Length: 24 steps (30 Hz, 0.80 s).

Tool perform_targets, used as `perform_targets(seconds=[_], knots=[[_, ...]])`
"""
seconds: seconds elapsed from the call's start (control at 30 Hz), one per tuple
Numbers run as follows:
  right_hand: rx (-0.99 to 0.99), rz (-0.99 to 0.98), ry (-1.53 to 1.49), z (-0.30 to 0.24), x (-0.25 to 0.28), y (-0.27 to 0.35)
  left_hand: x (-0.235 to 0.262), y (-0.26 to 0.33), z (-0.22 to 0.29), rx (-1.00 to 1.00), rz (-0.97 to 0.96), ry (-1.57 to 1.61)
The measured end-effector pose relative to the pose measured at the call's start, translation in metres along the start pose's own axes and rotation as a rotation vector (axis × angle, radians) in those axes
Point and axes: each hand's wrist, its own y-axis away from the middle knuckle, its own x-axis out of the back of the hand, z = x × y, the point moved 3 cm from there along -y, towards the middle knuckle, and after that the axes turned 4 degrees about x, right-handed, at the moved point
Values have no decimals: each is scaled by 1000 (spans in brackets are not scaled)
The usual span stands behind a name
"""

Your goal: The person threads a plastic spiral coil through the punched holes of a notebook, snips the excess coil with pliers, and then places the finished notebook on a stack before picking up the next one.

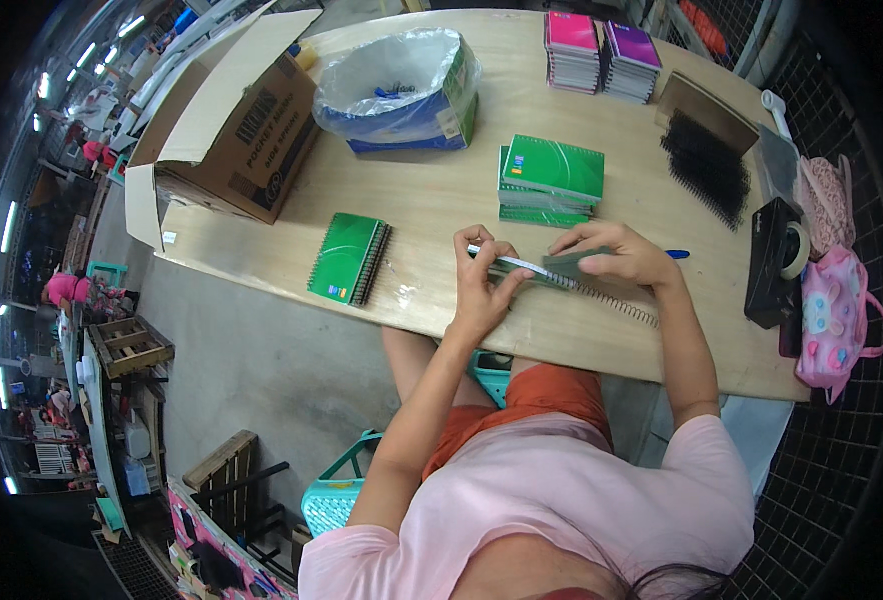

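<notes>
Near the table's front edge, my left hand (485, 283) grips a small notebook (510, 263) held edge-up, fingers and thumb pinching its left end. A thin wire coil (617, 302) runs along the notebook's edge and sticks out past it to the lower right. My right hand (619, 256) is closed on a dark green piece (574, 262) at the notebook's right end; whether it is the cover I cannot tell. Just beyond my hands sits a stack of green notebooks (555, 178). Left of my left hand, more green spiral notebooks (347, 257) lie piled.
An open cardboard box (252, 140) stands at the left, beside a plastic-lined bin (398, 95). Pink notebooks (572, 50) and purple notebooks (632, 62) are stacked at the back. On the right are black wire coils (707, 168), a tape dispenser (770, 262), a pink pouch (830, 315) and a blue pen (678, 254).
</notes>
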Motion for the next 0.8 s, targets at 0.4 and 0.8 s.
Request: perform_targets(seconds=[0.4, 0.8], knots=[[-201, 205, -43, 17, 10, 8, -4, -1, 3, -13, -4, -8], [4, 276, 621, -35, -18, 9, 6, 9, 0, -6, 93, -113]])
